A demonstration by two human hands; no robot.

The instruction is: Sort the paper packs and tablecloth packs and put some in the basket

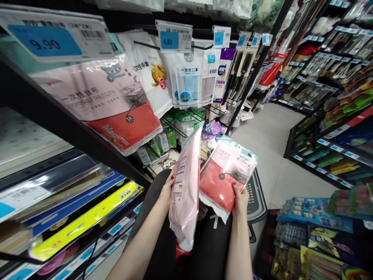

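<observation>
My left hand (168,187) is closed on the edge of a pink plastic pack (185,190), turned so that its printed back and side show. A second pack, a red and pink disposable tablecloth pack (220,179), faces up in my right hand (240,197), whose thumb presses on its front. Both packs are held above my lap, close beside each other. A similar tablecloth pack (122,105) hangs on the rack at the upper left, under a 9.90 price tag (48,41).
Packs of face masks (188,81) and gloves (151,70) hang ahead on hooks. A black rack post (247,74) stands right of them. By my right arm is a grey basket (258,194). Snack bags (314,217) lie at the lower right, below shelves (329,147).
</observation>
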